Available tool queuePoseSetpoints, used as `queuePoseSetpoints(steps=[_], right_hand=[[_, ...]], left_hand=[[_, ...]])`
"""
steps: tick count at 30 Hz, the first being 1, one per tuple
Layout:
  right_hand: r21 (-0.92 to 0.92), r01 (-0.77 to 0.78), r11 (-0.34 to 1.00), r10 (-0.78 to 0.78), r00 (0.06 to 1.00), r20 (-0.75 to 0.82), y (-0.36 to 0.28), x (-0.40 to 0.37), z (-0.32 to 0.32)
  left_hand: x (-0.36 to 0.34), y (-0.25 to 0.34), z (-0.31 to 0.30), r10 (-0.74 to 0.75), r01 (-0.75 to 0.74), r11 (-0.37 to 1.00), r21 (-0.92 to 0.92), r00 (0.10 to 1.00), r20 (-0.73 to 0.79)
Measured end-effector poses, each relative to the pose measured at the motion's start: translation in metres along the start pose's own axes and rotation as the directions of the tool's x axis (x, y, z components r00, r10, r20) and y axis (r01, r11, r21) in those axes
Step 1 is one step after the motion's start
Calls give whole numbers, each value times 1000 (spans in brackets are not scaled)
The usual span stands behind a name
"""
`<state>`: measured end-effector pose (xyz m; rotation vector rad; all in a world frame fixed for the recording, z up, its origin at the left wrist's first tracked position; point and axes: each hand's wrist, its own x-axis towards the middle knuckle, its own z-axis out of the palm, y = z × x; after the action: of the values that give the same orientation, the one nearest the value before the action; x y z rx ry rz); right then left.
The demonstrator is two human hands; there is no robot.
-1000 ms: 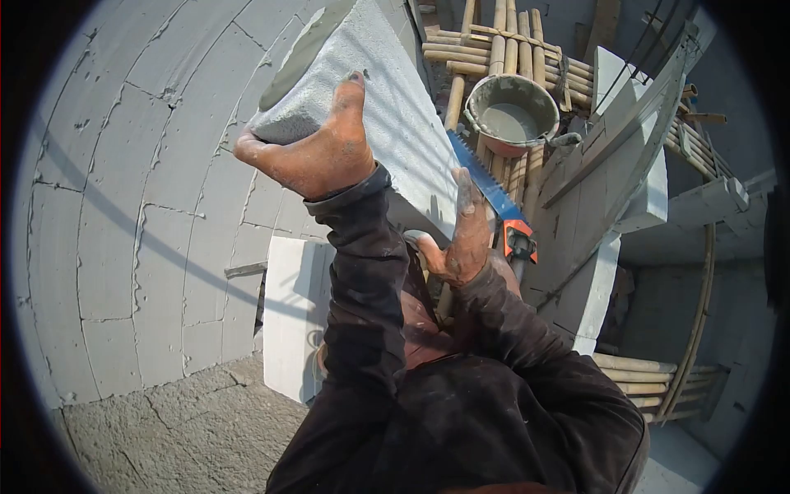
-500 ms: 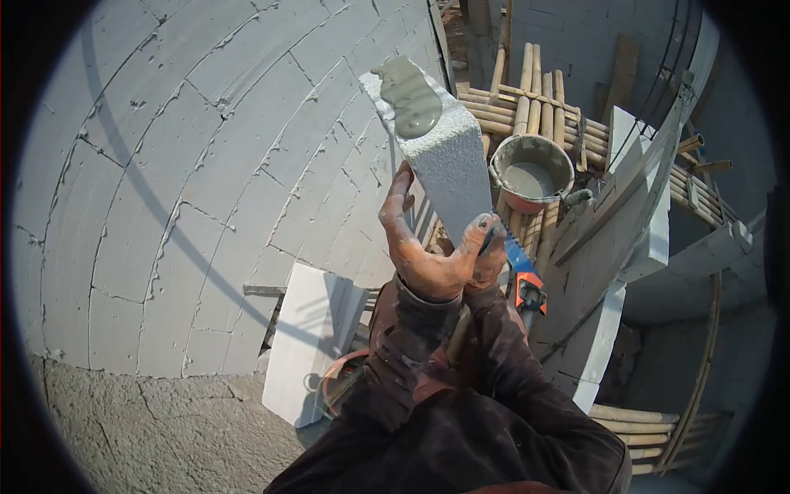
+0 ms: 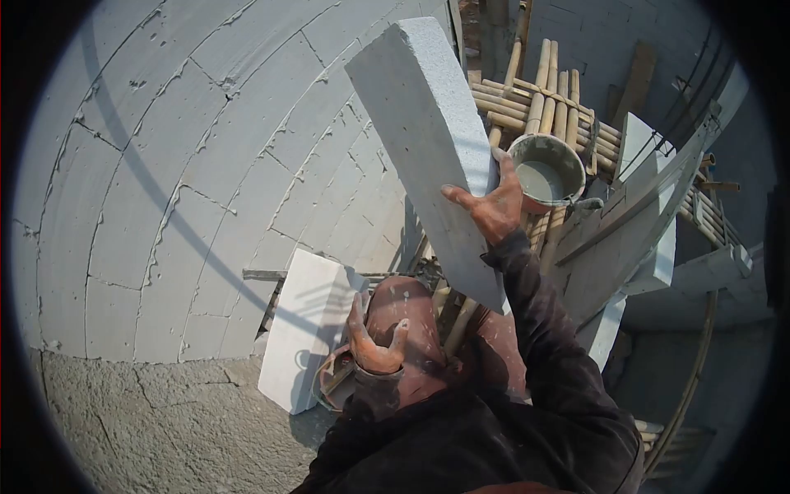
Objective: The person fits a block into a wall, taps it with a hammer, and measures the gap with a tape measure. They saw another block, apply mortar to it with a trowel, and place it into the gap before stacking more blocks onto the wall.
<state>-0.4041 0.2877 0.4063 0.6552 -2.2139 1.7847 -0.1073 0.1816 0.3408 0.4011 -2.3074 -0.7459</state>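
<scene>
Block walling (image 3: pixel 164 165) with rough mortar joints fills the left of the view, above a coarse cement floor (image 3: pixel 164 420). The right hand (image 3: pixel 494 206) clasps the far long edge of a grey aerated concrete block (image 3: pixel 428 140), fingers spread wide over its face. The block is raised and tilted, its top end up by the wall and its lower end down near the person's knee. The left hand (image 3: pixel 374 342) is below that end, half open and empty (thumb and fingers loosely curled). Just beyond the right hand sits a mortar bucket (image 3: pixel 545 173) on bamboo poles (image 3: pixel 543 90). Left of the left hand, a white block (image 3: pixel 300 329) leans on the wall.
</scene>
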Motion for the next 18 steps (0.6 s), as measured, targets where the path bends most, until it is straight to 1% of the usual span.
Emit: queuePoseSetpoints(steps=[2,3,4,5,7,8,10,11,12,14,15,17,18], right_hand=[[25,34,999,-36,997,68,-9,9,-9],[41,61,997,-64,994,84,-12,14,-16],[-27,107,994,-104,990,95,-20,14,-26],[-97,162,982,-152,983,107,-32,16,-39],[-285,221,933,-206,975,84,-56,16,-62],[-332,179,926,-168,984,61,-66,9,-82],[-298,248,922,-220,967,126,-87,4,-111],[-310,262,914,-223,962,158,-99,-2,-127],[-340,252,906,-202,963,178,-111,-13,-144],[-408,222,886,-147,967,206,-136,-35,-180],[-445,196,874,-111,971,209,-148,-48,-197],[-524,127,842,-33,982,186,-170,-76,-231],[-562,94,822,-1,986,164,-180,-90,-248]], left_hand=[[2,2,0,-210,198,975,-97,968,-139],[5,1,3,-215,205,971,-124,974,-72],[5,1,4,-225,219,972,-84,972,-72],[8,-1,9,-221,218,975,-51,972,-78],[9,-20,32,-107,97,990,-103,990,-89],[16,-9,32,-167,167,985,-45,986,-2],[19,-12,50,-140,146,984,-101,988,65],[20,-16,54,-126,137,983,-118,987,97],[22,-18,57,-118,135,982,-136,985,127],[29,-19,67,-88,62,992,106,961,261],[29,-27,73,-73,50,995,87,955,288],[27,-44,85,-9,2,1000,24,959,282],[27,-48,90,-28,32,999,-8,957,288]])
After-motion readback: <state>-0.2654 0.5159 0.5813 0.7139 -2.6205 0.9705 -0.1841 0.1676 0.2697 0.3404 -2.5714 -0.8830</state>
